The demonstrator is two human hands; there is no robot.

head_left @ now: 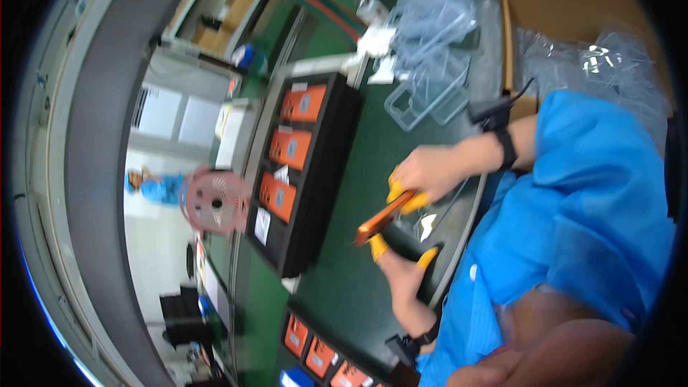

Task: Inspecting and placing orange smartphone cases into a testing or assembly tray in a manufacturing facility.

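Observation:
My right hand (430, 175), with yellow finger covers on its fingertips, grips one end of a thin, flat orange slab (385, 219), seen nearly edge-on and slightly blurred. Phone-like in shape, the slab is held tilted above a dark green work surface. My left hand (403, 276), also in yellow finger covers, has its thumb spread from the fingers. One of its fingertips is at or close to the slab's other end; contact is unclear. Beneath the hands is a piece of shiny clear plastic (428, 226), partly hidden.
A black tray (319, 193) holds several orange flat pieces (290, 147). Clear plastic cases (433, 29) are piled on the work surface, with more clear plastic (595, 64) beside a cardboard edge. Further orange pieces (320, 355) lie at the lower edge. A pink fan (215, 203) stands beyond.

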